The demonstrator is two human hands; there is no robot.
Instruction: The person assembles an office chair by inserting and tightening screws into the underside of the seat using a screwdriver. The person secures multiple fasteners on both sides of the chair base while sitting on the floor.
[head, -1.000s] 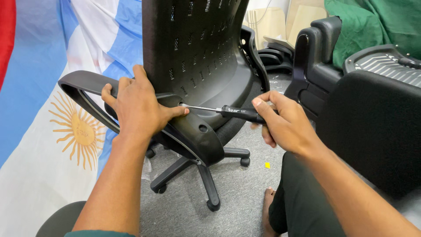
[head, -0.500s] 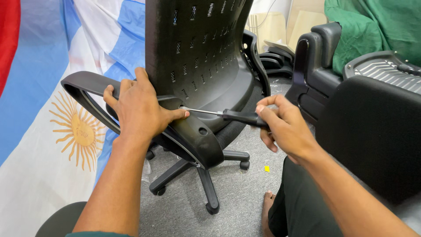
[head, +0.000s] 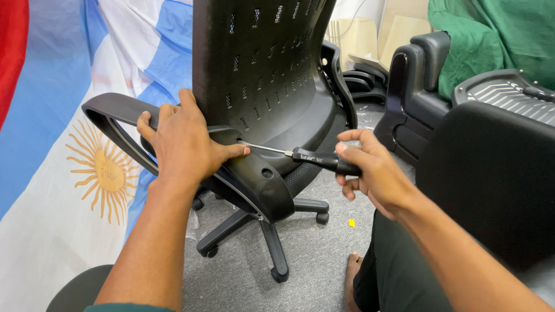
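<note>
From the head camera, your left hand [head: 184, 145] lies spread flat on the black office chair [head: 260, 98] where armrest [head: 113, 112] meets backrest. Your right hand [head: 370, 170] is clenched round the screwdriver [head: 312, 157], tip at the joint. A second chair [head: 491, 167] crowds your right; grey floor [head: 324, 254] lies open below.
</note>
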